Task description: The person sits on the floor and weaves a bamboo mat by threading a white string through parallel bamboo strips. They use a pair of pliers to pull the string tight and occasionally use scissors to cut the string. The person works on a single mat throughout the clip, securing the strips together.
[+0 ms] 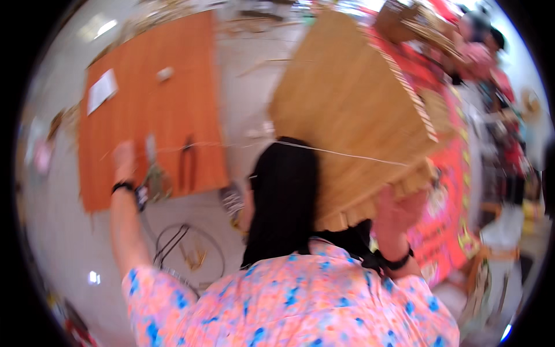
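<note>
Two hands are engaged: the right hand [399, 211] is clamped on the woven straw panel [352, 110], judged light, stiff, brittle-edged; the left hand [123, 155] pinches a taut string [347, 154].

matt woven bamboo mat [352, 110], thin string [347, 154]
</note>
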